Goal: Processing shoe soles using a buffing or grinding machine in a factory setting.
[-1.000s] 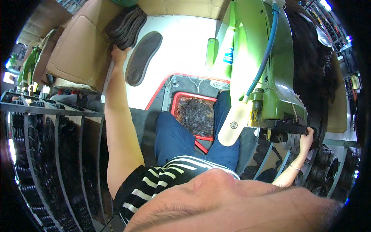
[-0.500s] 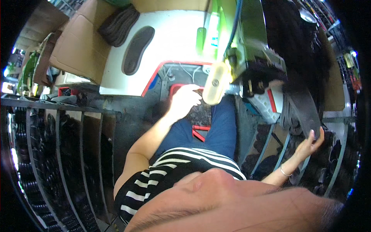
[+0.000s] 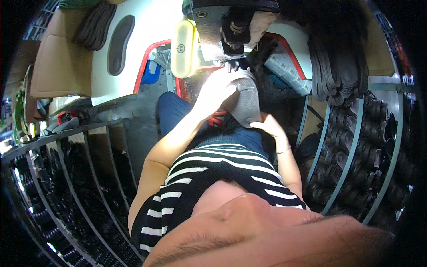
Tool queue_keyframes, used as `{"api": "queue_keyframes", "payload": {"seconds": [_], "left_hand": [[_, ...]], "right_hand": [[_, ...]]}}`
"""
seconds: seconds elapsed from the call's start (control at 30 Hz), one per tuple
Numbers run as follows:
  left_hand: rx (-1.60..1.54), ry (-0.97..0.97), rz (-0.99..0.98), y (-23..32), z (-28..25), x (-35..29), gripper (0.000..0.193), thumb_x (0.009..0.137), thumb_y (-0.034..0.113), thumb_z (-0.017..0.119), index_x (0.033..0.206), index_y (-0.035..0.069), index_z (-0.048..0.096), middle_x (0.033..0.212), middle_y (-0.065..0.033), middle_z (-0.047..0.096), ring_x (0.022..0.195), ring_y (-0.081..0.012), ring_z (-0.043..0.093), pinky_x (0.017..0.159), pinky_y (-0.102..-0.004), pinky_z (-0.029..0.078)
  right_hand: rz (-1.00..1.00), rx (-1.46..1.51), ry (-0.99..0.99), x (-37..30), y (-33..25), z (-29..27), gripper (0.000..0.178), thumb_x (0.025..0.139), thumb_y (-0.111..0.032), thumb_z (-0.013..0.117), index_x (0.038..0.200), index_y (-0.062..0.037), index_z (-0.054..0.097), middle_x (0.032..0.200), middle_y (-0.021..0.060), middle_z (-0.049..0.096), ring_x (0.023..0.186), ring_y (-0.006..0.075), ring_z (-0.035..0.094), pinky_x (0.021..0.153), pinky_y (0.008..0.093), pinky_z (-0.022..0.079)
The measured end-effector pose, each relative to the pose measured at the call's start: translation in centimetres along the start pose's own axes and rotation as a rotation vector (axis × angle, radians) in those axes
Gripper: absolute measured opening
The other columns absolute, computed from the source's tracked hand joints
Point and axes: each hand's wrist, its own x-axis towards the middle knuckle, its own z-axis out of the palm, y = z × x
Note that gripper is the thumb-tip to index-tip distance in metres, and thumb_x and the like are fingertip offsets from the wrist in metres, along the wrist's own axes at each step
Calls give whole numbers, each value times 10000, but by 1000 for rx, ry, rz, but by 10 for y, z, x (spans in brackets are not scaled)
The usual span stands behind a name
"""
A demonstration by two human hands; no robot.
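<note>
Sole [image 3: 247, 101] partly behind left hand [image 3: 218, 91].

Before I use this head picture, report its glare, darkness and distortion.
Head view: glare bleaches the left hand and the white tabletop; head view: surface pattern on the gray sole is readable; head view: corners fall black, and the right rack looks bowed.

Sole [image 3: 247, 100] partly behind left hand [image 3: 216, 92]
</note>
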Motion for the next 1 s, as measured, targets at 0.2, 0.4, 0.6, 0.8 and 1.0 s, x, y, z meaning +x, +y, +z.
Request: {"api": "queue_keyframes", "payload": {"seconds": [0.2, 0.4, 0.6, 0.8, 1.0], "left_hand": [[-65, 79, -321, 39, -20, 31, 156, 848, 154, 558, 917, 19, 596, 909, -114, 583, 840, -199, 566, 734, -300, 453], [-857, 278, -373, 17, -12, 5, 188, 864, 129, 573, 1007, 7, 584, 892, -62, 572, 796, -146, 555, 714, -249, 468], [-1302, 215, -436, -28, -40, -59, 67, 892, 103, 473, 895, 46, 507, 791, -63, 502, 675, -150, 485, 603, -275, 425], [-581, 732, -275, 25, -150, -42, 133, 858, 176, 558, 862, 45, 534, 800, -49, 499, 676, -117, 470, 622, -299, 411], [-643, -92, -469, 16, -52, -27, 487, 776, 123, 679, 1223, 46, 502, 1261, -124, 475, 1074, -242, 529, 884, -353, 453]], "right_hand": [[-6, -7, -101, 19, -10, 41, 289, 736, -192, 731, 938, 1, 657, 885, 80, 666, 808, 147, 603, 753, 279, 483], [93, -13, -126, 14, 0, 38, 372, 747, -186, 711, 1039, 22, 612, 970, 93, 650, 863, 157, 583, 814, 299, 454], [111, -93, -140, 2, 28, 4, 306, 773, -145, 684, 1027, 13, 620, 907, 37, 647, 812, 103, 542, 769, 281, 454], [136, -173, -143, -8, 34, -22, 327, 766, -87, 692, 1043, 59, 601, 929, 10, 632, 833, 85, 544, 792, 248, 451], [108, -89, -122, 15, 10, 4, 342, 753, -125, 705, 1038, 43, 616, 932, 60, 652, 843, 112, 568, 800, 267, 454]]}}
